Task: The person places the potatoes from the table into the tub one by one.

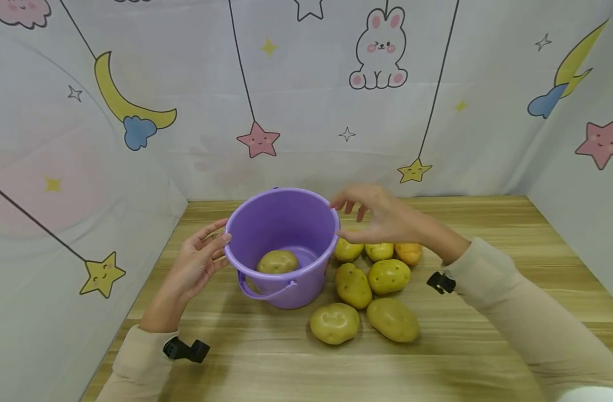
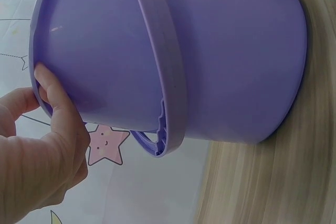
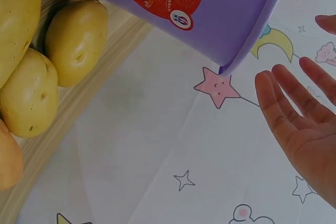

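Note:
A purple bucket (image 1: 316, 285) stands on the wooden table, its mouth facing up and toward me, with a potato (image 1: 278, 261) visible on its floor. My left hand (image 1: 198, 262) pinches the bucket's left rim between thumb and fingers; the left wrist view shows the hand (image 2: 47, 150) at the rim near the hanging handle (image 2: 165, 61). By the right rim, my right hand (image 1: 374, 215) is spread with fingers loosely bent, holding nothing. In the right wrist view a gap separates those fingers (image 3: 286, 95) from the bucket (image 3: 220, 14).
Several potatoes (image 1: 354, 286) lie together right of the bucket, the nearest (image 1: 335, 323) in front of it. An orange-coloured round item (image 1: 408, 253) sits at the group's back right. A printed white cloth (image 1: 306, 100) walls the table's back and sides.

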{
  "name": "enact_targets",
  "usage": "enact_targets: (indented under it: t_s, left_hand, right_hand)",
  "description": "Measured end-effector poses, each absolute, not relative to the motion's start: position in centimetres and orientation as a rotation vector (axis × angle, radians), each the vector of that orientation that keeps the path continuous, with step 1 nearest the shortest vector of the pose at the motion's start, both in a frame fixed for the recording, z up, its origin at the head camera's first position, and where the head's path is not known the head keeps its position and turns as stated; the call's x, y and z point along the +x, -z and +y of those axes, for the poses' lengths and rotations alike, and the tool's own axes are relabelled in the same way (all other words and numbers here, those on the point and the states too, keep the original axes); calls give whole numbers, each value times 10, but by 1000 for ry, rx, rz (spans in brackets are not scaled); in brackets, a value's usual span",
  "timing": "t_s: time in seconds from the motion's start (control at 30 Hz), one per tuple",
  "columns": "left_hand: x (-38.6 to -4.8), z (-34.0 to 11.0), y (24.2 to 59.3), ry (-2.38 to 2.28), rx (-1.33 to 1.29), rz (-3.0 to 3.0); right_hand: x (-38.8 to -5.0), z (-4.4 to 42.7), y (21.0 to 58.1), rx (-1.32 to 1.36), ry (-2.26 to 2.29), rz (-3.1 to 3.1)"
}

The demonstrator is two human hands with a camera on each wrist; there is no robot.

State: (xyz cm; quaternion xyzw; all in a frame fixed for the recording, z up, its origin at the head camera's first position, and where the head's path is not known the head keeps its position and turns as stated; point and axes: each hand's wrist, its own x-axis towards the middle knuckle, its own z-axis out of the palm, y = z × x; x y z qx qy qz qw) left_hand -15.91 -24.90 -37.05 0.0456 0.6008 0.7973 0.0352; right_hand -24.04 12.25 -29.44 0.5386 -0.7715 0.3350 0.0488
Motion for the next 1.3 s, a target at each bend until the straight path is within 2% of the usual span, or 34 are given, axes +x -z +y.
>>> enact_targets:
  t_s: [1.3]
  left_hand:
    - [-157,-246,370,-2459,129,1844]
  right_hand:
    - [-194,178,323,1544,-829,-2484]
